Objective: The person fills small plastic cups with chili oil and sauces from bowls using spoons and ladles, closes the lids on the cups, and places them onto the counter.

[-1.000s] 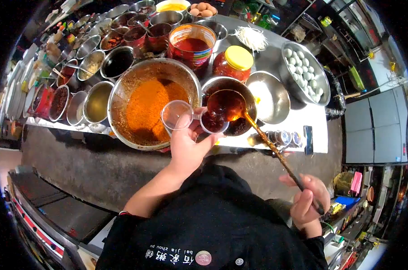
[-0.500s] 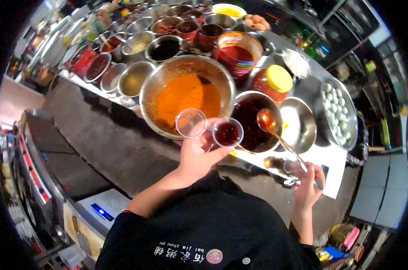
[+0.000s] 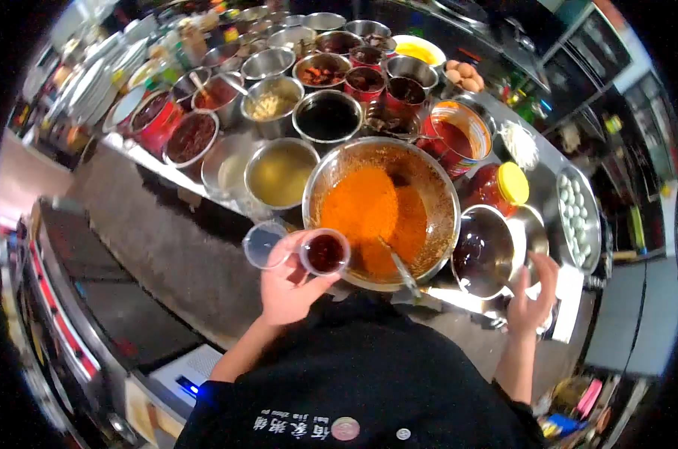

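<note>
In my left hand (image 3: 285, 288) is a small clear plastic cup (image 3: 325, 253) with dark red sauce in it. The same hand also holds a clear, round plastic piece (image 3: 265, 245), a lid or a second cup. Both are in front of a large metal bowl (image 3: 445, 168) of orange powder or paste, where a spoon (image 3: 401, 271) leans on the rim. My right hand (image 3: 532, 299), slightly blurred, hovers beside the metal bowl of dark sauce (image 3: 483, 251). Its fingers are curved and apart, with no utensil visible between them.
Behind stand several pots of sauces and seasonings, including a black liquid (image 3: 326, 116) and a yellowish liquid (image 3: 281, 173). A yellow-lidded jar (image 3: 504, 185), a tray of pale eggs (image 3: 578, 217) and brown eggs (image 3: 464, 76) are to the right. Stacked plates (image 3: 103, 82) stand far left.
My left hand has moved left with the cup and clear piece, away from the dark sauce bowl. The ladle that my right hand held is no longer visible in it. The view has shifted.
</note>
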`<act>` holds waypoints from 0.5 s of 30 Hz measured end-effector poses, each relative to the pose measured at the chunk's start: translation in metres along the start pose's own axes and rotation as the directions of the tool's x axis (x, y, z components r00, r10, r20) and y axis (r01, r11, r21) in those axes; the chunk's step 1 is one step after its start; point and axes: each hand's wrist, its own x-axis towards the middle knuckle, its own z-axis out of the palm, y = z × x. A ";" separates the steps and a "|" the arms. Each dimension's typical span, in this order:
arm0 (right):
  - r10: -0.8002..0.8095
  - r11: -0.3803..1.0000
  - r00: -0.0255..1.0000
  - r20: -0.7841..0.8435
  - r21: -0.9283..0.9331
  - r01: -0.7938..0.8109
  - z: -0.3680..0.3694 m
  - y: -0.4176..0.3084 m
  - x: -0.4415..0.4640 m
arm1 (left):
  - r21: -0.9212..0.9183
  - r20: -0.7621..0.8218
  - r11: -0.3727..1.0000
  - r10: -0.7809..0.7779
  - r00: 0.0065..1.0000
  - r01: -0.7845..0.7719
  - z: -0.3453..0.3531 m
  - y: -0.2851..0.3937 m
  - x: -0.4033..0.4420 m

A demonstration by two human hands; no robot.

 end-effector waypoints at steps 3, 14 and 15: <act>0.001 0.907 0.998 0.062 -0.421 0.026 0.040 -0.073 0.020 | 0.190 0.061 0.981 0.027 0.998 -0.038 -0.062 0.026 0.020; 0.479 0.878 0.835 0.271 -0.147 -0.456 0.103 -0.153 0.057 | 0.133 -0.051 0.989 -0.065 0.997 0.071 -0.199 0.052 0.077; 0.445 0.895 0.850 0.282 -0.123 -0.428 0.127 -0.167 0.071 | 0.117 -0.033 0.989 -0.085 0.996 0.088 -0.201 0.053 0.081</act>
